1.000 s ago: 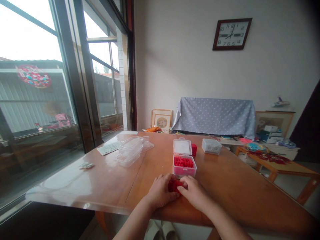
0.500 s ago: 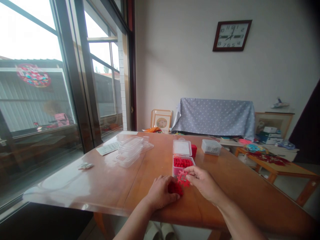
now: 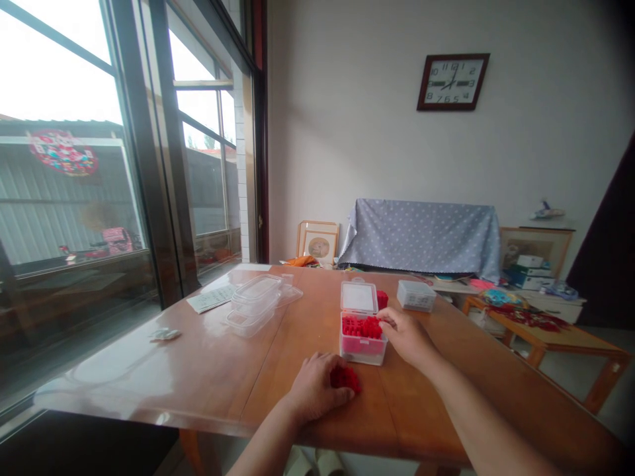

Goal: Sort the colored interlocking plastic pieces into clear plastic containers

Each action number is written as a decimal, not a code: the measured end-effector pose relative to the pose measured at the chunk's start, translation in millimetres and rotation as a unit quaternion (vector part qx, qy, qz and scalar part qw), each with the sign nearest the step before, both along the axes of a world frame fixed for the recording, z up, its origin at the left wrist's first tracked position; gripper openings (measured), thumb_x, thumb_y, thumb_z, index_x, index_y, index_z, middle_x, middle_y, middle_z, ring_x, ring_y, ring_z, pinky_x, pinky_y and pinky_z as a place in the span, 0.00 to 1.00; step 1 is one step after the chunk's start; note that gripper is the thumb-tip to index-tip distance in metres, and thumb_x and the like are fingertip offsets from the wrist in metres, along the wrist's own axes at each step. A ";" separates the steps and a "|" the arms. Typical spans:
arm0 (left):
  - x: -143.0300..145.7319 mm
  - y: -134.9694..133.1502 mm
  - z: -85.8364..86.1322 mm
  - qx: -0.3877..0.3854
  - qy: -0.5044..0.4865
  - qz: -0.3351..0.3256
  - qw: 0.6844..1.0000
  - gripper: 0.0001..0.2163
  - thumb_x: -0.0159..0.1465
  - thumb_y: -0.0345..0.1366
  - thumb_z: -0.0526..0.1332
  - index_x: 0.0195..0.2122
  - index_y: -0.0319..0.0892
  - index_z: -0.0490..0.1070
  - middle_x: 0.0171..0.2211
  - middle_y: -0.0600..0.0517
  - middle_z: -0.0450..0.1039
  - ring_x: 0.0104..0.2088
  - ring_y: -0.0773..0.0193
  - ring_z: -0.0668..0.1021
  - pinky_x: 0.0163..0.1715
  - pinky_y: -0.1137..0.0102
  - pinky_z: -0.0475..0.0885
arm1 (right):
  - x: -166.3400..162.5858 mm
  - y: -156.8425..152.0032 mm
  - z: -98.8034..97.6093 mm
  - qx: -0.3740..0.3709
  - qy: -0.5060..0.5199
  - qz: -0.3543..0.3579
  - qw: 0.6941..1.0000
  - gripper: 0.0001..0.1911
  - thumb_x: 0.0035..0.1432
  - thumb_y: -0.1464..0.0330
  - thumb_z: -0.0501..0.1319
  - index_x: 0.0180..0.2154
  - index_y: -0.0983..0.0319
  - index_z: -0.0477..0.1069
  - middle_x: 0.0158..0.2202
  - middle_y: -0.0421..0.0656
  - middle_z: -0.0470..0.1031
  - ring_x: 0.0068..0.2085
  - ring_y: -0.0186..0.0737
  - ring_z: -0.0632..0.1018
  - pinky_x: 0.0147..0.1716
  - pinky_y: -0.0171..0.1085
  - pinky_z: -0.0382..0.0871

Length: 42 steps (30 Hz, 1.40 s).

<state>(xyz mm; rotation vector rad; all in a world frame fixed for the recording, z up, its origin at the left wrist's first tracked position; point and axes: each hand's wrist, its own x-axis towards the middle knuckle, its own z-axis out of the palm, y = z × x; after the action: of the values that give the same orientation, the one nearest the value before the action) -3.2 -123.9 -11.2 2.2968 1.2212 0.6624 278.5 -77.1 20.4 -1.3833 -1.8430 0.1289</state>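
On the table, my left hand [image 3: 320,387] curls its fingers and thumb around a small stack of red cut-out pieces [image 3: 346,379]. Beyond it, a clear plastic box [image 3: 363,356] stands with its lid [image 3: 358,297] tipped back, packed with red lattice-like cut-outs [image 3: 361,326]. My right hand [image 3: 401,330] is at the box's right rim. Its thumb and fingers are pinched on a red cut-out piece [image 3: 380,322] at the top of the pile; the fingers partly hide it.
Behind the open lid is another red stack [image 3: 381,299]. A closed clear box [image 3: 415,295] sits to the right. Clear empty containers [image 3: 255,301], a printed sheet [image 3: 212,299] and a small white packet [image 3: 165,334] lie on the left. A low side table [image 3: 550,337] stands at right.
My right hand has moved forward from beside the left hand to the box, carrying the red cut-out piece to the pile. My left hand stays around its stack. The view has shifted slightly.
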 end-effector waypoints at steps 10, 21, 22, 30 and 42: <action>0.3 0.5 -2.0 0.005 -0.012 0.001 1.000 0.18 0.53 0.45 0.72 0.45 0.52 0.76 0.44 0.54 0.78 0.46 0.53 0.75 0.47 0.63 0.68 | -3.2 -5.5 -4.0 -0.049 -0.098 -0.027 0.994 0.13 0.60 0.67 0.57 0.42 0.53 0.79 0.35 0.41 0.79 0.39 0.41 0.77 0.41 0.36 0.66; 0.0 1.5 -2.5 0.007 -0.004 0.002 1.000 0.19 0.54 0.46 0.71 0.46 0.51 0.76 0.44 0.53 0.77 0.46 0.53 0.75 0.47 0.63 0.68 | -3.8 -5.9 -9.1 -0.037 -0.088 -0.007 0.995 0.14 0.60 0.68 0.55 0.38 0.55 0.81 0.36 0.42 0.79 0.41 0.42 0.77 0.43 0.37 0.67; -0.1 1.5 -2.5 0.007 -0.004 0.002 1.000 0.19 0.54 0.46 0.71 0.46 0.51 0.75 0.44 0.53 0.77 0.46 0.53 0.75 0.47 0.63 0.68 | -4.1 -6.5 -8.6 -0.031 -0.085 -0.004 0.996 0.14 0.60 0.68 0.55 0.38 0.55 0.81 0.36 0.42 0.79 0.41 0.43 0.77 0.43 0.37 0.67; -0.9 1.1 -3.0 0.009 -0.002 -0.003 1.000 0.22 0.52 0.46 0.72 0.48 0.51 0.74 0.45 0.53 0.76 0.47 0.53 0.74 0.47 0.64 0.68 | -27.9 -35.7 1.6 0.094 -0.022 0.007 0.995 0.12 0.63 0.68 0.54 0.40 0.57 0.77 0.39 0.44 0.80 0.44 0.45 0.77 0.46 0.41 0.68; 0.3 0.1 -6.1 0.032 0.016 -0.004 0.999 0.21 0.54 0.39 0.67 0.49 0.50 0.70 0.46 0.52 0.76 0.49 0.52 0.74 0.49 0.63 0.67 | -79.0 -74.8 -49.0 -0.118 -0.059 0.034 0.991 0.12 0.62 0.62 0.60 0.46 0.55 0.76 0.41 0.44 0.78 0.39 0.43 0.78 0.39 0.38 0.68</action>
<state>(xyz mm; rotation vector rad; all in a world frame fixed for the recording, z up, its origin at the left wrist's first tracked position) -2.9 -123.8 -17.3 2.3720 1.2218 0.6747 199.4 -152.0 -28.6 -1.5162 -2.0267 0.3157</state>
